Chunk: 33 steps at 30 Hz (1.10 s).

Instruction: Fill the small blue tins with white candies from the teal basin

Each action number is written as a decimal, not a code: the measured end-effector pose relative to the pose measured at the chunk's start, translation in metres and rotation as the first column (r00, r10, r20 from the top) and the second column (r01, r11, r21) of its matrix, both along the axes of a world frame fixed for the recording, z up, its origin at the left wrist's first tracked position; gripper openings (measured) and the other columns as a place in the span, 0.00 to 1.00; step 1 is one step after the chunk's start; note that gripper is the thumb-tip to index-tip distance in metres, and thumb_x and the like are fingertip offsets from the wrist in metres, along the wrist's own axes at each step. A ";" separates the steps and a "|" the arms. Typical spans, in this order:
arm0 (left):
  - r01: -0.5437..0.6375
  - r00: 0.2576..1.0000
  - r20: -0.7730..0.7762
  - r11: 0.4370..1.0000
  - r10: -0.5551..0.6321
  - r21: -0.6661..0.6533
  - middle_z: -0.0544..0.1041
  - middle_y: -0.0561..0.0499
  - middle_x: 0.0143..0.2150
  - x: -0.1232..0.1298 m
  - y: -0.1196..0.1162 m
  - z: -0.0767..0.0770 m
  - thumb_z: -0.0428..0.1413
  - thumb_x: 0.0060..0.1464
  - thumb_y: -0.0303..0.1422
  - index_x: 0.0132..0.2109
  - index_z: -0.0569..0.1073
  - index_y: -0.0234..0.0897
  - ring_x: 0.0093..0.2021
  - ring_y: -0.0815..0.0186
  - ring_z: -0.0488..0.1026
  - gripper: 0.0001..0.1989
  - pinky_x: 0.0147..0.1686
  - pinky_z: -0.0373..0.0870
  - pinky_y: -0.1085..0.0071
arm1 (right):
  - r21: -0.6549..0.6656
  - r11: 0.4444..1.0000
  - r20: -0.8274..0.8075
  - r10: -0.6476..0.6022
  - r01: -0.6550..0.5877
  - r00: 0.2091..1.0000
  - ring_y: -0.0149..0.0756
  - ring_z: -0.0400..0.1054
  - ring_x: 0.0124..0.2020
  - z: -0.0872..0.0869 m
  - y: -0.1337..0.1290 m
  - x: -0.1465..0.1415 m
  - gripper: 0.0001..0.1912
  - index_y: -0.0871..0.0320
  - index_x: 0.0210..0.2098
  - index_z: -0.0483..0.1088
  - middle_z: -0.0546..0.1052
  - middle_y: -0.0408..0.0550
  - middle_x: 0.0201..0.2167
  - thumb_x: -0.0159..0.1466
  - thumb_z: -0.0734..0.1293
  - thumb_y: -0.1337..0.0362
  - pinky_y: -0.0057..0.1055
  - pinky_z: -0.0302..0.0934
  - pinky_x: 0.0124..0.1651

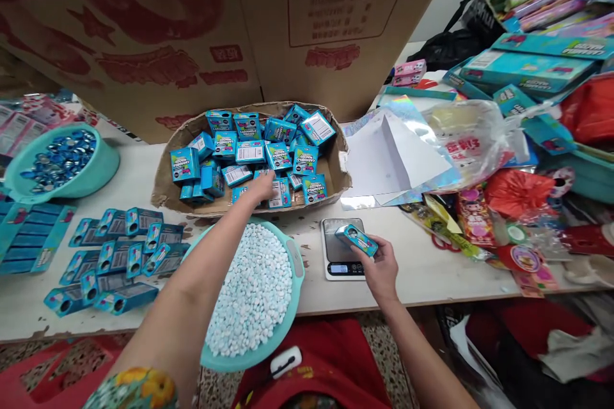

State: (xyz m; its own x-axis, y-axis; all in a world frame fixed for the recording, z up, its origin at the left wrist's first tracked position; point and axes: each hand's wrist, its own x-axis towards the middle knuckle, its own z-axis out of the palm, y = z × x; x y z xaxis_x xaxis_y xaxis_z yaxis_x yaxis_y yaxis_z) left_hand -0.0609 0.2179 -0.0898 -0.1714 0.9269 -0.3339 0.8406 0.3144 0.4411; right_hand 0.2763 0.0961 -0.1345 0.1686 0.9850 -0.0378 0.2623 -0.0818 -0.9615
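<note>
My left hand [263, 186] reaches over the bowl into a shallow cardboard tray [160, 188] filled with small blue candy boxes [249, 152]. It is among the boxes at the tray's near side; its fingers are mostly hidden, and whether they hold anything does not show. My right hand [381, 268] is closed around a small blue candy box [359, 239], tilted above a digital kitchen scale [332, 249]. Below my left forearm stands a turquoise bowl [296, 291] full of pale blue and white candies [259, 287].
Several blue boxes [115, 257] with round holes in their ends lie at the left. Behind them stands a turquoise bowl [108, 163] of shiny blue wrapped pieces. A large carton [268, 25] blocks the back. Paper sheets [378, 153], bags and packaging crowd the right.
</note>
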 end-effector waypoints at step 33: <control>-0.391 0.886 -0.210 0.909 0.414 0.143 0.68 0.35 0.49 0.020 -0.263 -0.024 0.49 0.52 0.54 0.52 0.70 0.34 0.49 0.45 0.66 0.30 0.46 0.63 0.53 | -0.572 0.704 -0.604 -0.015 -0.420 0.797 0.36 0.73 0.37 0.083 -0.094 -0.047 0.25 0.55 0.44 0.70 0.78 0.44 0.40 0.47 0.76 0.65 0.30 0.68 0.37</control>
